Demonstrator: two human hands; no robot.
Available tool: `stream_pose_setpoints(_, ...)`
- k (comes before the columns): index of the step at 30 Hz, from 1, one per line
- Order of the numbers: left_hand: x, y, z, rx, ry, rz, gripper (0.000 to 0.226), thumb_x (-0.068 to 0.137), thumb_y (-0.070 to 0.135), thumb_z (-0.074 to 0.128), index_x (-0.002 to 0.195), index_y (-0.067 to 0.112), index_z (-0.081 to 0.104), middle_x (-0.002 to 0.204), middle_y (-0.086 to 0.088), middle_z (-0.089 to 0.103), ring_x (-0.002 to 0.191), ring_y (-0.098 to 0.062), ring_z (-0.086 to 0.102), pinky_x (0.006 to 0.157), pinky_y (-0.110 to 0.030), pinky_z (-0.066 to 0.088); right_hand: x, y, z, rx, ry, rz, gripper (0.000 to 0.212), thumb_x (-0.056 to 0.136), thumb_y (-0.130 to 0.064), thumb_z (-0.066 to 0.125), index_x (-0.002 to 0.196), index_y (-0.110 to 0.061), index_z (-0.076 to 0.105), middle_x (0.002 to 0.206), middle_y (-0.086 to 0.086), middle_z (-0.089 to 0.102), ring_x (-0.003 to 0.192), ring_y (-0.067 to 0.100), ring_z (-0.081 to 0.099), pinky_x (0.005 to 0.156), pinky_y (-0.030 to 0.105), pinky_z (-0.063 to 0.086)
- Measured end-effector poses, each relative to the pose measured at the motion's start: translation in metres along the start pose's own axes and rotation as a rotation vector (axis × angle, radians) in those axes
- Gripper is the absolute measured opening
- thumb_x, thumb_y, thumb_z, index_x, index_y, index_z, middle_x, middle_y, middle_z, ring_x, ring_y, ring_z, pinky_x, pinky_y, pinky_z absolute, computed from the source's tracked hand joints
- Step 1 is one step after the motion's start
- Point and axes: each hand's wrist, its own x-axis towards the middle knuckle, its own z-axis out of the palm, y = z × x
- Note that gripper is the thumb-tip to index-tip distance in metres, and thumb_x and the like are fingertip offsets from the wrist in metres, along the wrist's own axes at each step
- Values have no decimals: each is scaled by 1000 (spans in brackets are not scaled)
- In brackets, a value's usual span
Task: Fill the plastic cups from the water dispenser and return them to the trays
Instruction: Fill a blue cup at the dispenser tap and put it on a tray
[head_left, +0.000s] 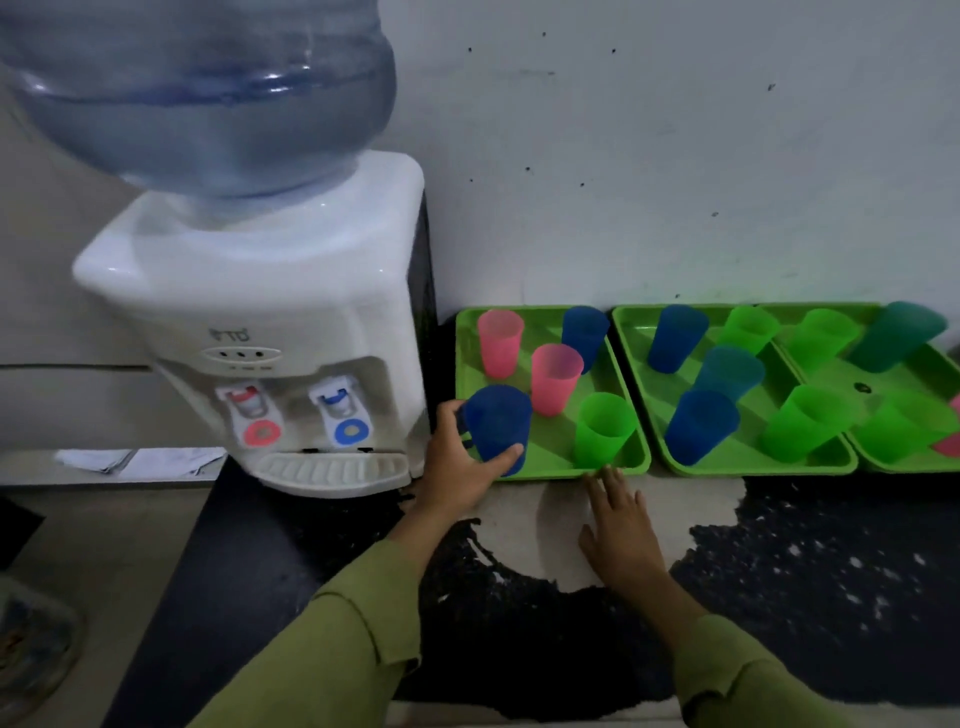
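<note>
Head view: my left hand (457, 460) curled round a blue cup (497, 423); my right hand (621, 525) lay flat, fingers slightly spread. I feared a careless lift toppling the neighbouring pink cup (555, 379).

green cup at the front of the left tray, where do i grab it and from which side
Probably take the green cup round its upper wall, from the front: it stands upright, mouth up, at the tray's front edge, with the pink cup close behind and the open right hand just before it.
</note>
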Motion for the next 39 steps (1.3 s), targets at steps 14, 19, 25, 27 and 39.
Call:
stream_pose_setpoints(14, -66, -68, -169, 65, 27, -137, 68, 57, 44, 85, 112, 31, 46, 111, 14, 59, 104, -7, 60, 82, -28, 54, -1, -162, 8, 268, 196, -173, 55, 79, -6, 57, 133, -1, 47, 139, 23, 46, 126, 36, 45, 107, 40, 34)
stream_pose_setpoints(19, -60, -90, -214, 66, 150, -214, 68, 59, 37, 85, 111, 31, 43, 109, 11, 57, 102, -13, 58, 79, -25, 50, -6, -203, 10, 358, 318, -229, 37, 73, -1, 61, 110, -4, 62, 107, 18, 62, 96, 37, 59, 83, 40, 49)
stream_pose_setpoints(25, -35, -92, -243, 31, 161, -186, 66, 63, 29, 85, 115, 31, 45, 110, 10, 58, 96, -6, 58, 76, -18, 48, -5, -244, 4, 438, 377, -231, 32, 78, -7, 59, 110, -10, 62, 98, 10, 66, 88, 27, 62, 77, 35, 50)
stream_pose_setpoints(27, -26, -89, -248, 27, 150, -162, 64, 63, 27, 85, 115, 32, 47, 106, 14, 59, 93, 1, 58, 67, -9, 46, -2, -257, 0, 453, 396, -242, 30, 80, -11, 59, 109, -13, 61, 96, 6, 67, 83, 23, 63, 72, 32, 49)
stream_pose_setpoints(39, 6, -95, -256, -21, 56, -142, 69, 64, 4, 82, 117, 28, 44, 106, 10, 59, 91, 3, 59, 70, -9, 50, 39, -323, -38, 494, 219, -278, 31, 95, -31, 44, 118, -17, 58, 99, 12, 70, 83, 30, 67, 76, 39, 53)
